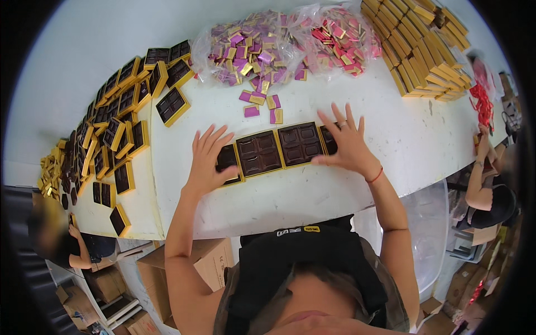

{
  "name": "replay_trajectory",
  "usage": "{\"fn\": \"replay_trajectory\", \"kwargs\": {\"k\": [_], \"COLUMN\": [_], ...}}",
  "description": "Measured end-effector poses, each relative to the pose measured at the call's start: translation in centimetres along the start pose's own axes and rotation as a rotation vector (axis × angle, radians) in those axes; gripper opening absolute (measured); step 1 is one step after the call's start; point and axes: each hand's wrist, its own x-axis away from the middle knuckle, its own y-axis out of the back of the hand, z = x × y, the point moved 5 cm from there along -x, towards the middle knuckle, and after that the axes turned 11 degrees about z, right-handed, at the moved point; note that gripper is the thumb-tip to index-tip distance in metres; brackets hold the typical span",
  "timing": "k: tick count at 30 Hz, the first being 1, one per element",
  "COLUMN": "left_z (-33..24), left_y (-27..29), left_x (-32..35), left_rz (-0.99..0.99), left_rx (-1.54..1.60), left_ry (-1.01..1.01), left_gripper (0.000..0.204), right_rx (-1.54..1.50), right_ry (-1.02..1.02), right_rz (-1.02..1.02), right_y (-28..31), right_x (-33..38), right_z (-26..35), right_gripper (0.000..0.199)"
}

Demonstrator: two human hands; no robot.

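Note:
Several shallow gold boxes stand in a row before me, each with a dark brown insert moulded in square sections; two middle ones, a box and its neighbour, show fully. My left hand, fingers spread, is at the left end box and hides part of it. At the other end, my right hand is also spread, partly over the right end box. Neither hand grasps anything; whether the fingertips press on the boxes I cannot tell. Beyond the row lie several loose purple-and-gold wrapped pieces.
A clear bag of purple-and-gold pieces and a bag of pink-and-red ones sit at the back. Similar boxes heap at left; gold boxes are stacked at right. Other people work at both sides. A carton stands below the white table.

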Motion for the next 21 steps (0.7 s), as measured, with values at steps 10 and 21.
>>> {"fn": "replay_trajectory", "kwargs": {"k": [10, 21], "left_z": [1.3, 3.6], "left_y": [-5.0, -5.6], "left_x": [-18.0, -16.5], "left_rz": [0.013, 0.024], "left_rx": [-0.075, 0.549], "left_ry": [0.066, 0.118], "left_gripper": [0.035, 0.028], "right_rx": [-0.412, -0.580], "right_ry": [-0.065, -0.001], "right_rz": [0.172, 0.242], "right_y": [-6.5, -7.7], "right_x": [-13.7, -13.6], "right_z": [4.2, 0.5], "right_gripper": [0.056, 0.037]}}
